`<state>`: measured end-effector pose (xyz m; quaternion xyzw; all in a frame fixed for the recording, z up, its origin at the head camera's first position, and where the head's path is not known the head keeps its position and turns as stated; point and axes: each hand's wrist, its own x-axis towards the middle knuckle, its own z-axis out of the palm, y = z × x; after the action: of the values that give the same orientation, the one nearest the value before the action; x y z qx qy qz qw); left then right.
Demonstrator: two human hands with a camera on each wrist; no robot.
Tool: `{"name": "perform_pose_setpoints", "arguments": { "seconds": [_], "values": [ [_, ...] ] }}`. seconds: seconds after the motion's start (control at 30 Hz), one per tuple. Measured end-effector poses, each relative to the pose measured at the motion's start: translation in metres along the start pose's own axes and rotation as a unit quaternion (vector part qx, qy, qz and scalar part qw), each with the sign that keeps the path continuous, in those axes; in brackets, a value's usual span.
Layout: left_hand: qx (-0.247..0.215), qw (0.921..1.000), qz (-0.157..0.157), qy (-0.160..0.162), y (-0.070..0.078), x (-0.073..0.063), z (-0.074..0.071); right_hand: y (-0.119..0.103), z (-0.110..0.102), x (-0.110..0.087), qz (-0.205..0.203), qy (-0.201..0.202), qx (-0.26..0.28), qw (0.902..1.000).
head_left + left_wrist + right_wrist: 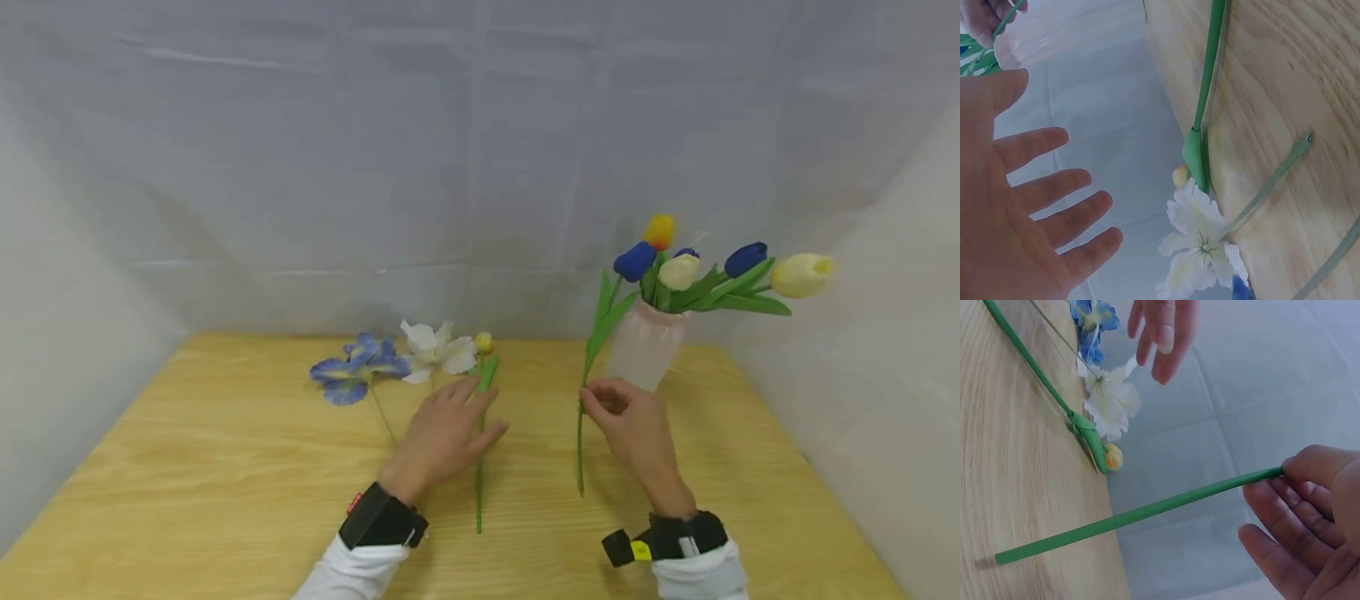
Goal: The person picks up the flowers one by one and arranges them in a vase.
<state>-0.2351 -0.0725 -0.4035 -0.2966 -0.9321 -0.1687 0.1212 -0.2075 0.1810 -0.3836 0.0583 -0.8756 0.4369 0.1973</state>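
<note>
My right hand (633, 421) pinches the green stem of a blue tulip (635, 261) between thumb and fingertips. The stem stands nearly upright in front of a pale pink vase (647, 346), its lower end hanging free in the right wrist view. Several white, blue and orange-yellow tulips stick out of the vase. My left hand (450, 429) has its fingers spread and holds nothing; the left wrist view shows the palm (1004, 231) bare. Near it a small yellow tulip (483, 342) with a green stem lies on the table, partly hidden behind the hand in the head view.
A white flower (438, 348) and a blue iris-like flower (358, 367) lie on the wooden table (202, 458) left of the yellow tulip, their thin stems toward me. Behind the table hangs a grey-white sheet (420, 167), with pale walls at both sides.
</note>
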Motion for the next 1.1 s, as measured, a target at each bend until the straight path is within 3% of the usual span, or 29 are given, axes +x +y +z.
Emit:
{"name": "perform_pose_setpoints", "arguments": {
  "seconds": [0.17, 0.4, 0.6, 0.73, 0.87, 1.1],
  "values": [
    [0.005, 1.0, 0.004, 0.002, 0.003, 0.003, 0.005, 0.001, -0.013, -0.003, 0.011, 0.014, -0.024, 0.9996],
    [-0.017, 0.9993, 0.031, -0.01, 0.017, 0.017, 0.011, 0.01, -0.036, -0.01, -0.028, 0.087, -0.034, 0.9952],
    [-0.012, 0.9986, 0.048, -0.02, 0.03, 0.026, 0.018, 0.018, -0.043, -0.015, -0.029, 0.097, -0.04, 0.994],
    [-0.005, 0.9985, 0.053, -0.012, 0.032, 0.026, 0.019, 0.02, -0.044, -0.014, -0.051, 0.117, -0.039, 0.991],
    [0.007, 0.9976, 0.068, 0.006, 0.034, 0.031, 0.012, 0.016, -0.054, -0.007, -0.075, 0.15, -0.043, 0.9849],
    [0.024, 0.9952, 0.084, 0.045, 0.043, 0.048, -0.017, -0.001, -0.079, 0.008, -0.109, 0.198, -0.02, 0.974]
  ]
}}
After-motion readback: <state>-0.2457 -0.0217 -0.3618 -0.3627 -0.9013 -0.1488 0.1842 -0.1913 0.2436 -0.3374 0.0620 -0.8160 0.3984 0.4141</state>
